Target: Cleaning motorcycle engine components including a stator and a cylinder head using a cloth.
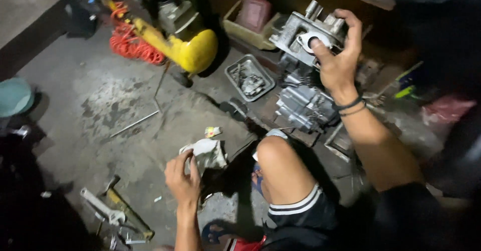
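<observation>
Grey metal engine block point(308, 33), lifted off the concrete floor point(115, 105), is pinched at its round hole by the right hand point(338, 55). A dirty white rag point(208, 153) is gripped by the left hand point(184, 178). Wiping looks unfinished; the bigger silver engine point(303, 105) waits below.

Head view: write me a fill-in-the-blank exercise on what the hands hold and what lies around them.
1. The right hand grips a grey metal engine cylinder part, raised above the ____ engine block.
2. The left hand holds a crumpled ____ rag.
3. The rectangular metal tray of small parts lies beside a ____ air compressor tank.
4. A coiled ____ hose lies behind that tank.

Missing words: grey; white; yellow; red
</observation>
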